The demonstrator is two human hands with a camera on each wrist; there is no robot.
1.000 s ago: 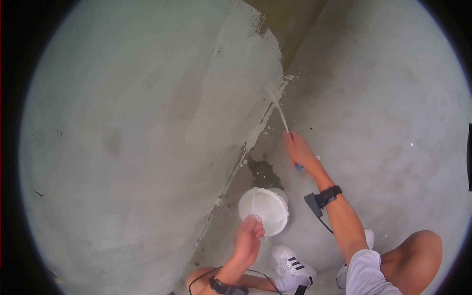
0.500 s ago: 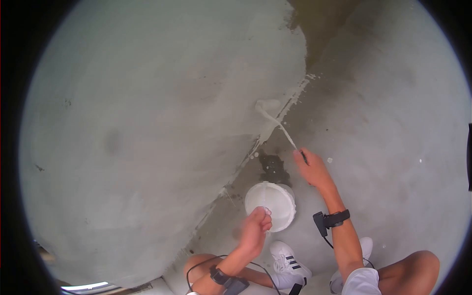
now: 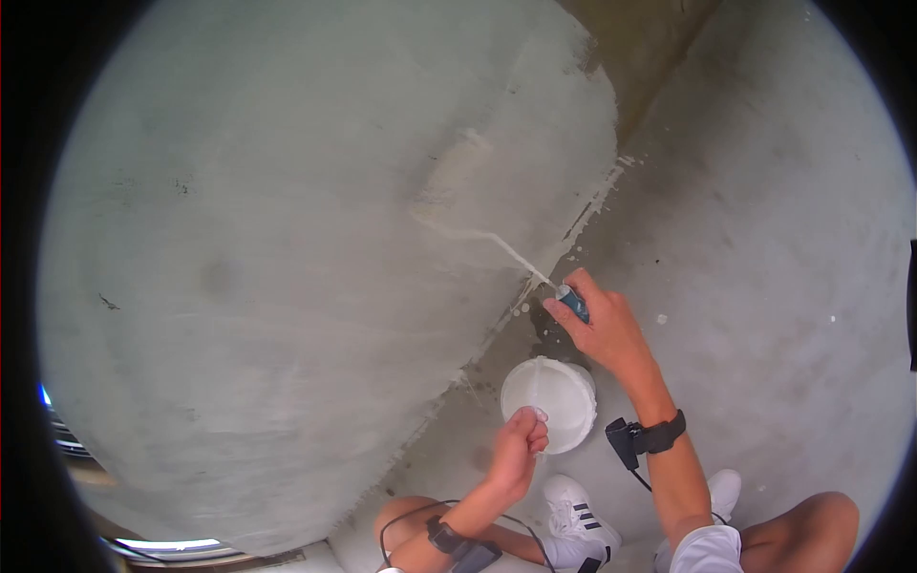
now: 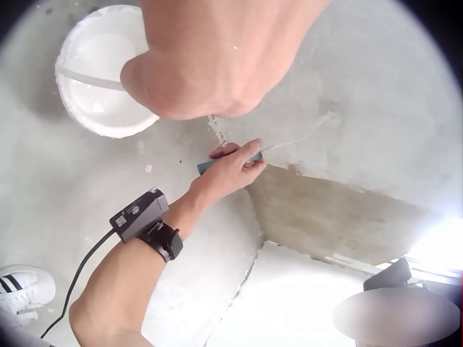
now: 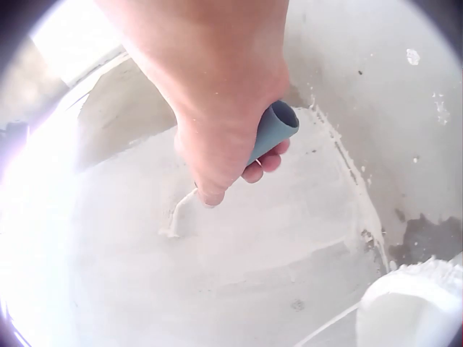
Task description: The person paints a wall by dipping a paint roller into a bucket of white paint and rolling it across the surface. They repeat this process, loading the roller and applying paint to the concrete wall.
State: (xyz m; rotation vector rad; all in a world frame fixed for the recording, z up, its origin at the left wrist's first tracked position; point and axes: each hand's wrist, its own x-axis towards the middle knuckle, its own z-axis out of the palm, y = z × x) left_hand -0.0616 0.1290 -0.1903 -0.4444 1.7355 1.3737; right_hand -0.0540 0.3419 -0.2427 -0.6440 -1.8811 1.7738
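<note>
My right hand [image 3: 604, 323] grips the teal handle [image 3: 573, 304] of a paint roller. Its paint-coated wire frame [image 3: 521, 260] reaches over the wall's lower edge, and the pale roller head [image 3: 451, 180], blurred, lies against the wall [image 3: 287, 248]. The right wrist view shows the hollow end of that handle [image 5: 283, 119] poking out of the fist. Below, a white bucket [image 3: 585, 420] with a paint-crusted rim stands by the wall's foot. My left hand [image 3: 516, 451] holds the bucket's pale strap handle [image 4: 90, 78] with curled fingers, over the near side of the opening.
Pale paint covers much of the wall, while a brown strip [image 3: 659, 48] shows at the upper right. Paint drips and a dark wet patch [image 3: 552, 334] mark the floor [image 3: 783, 286]. Shoes [image 3: 578, 516] stand close below the bucket. Cables run from both wrist cameras.
The roller head has moved from the wall's lower edge leftward and farther up the wall, its frame swinging with it. The left hand stays at the bucket. The head view has shifted slightly.
</note>
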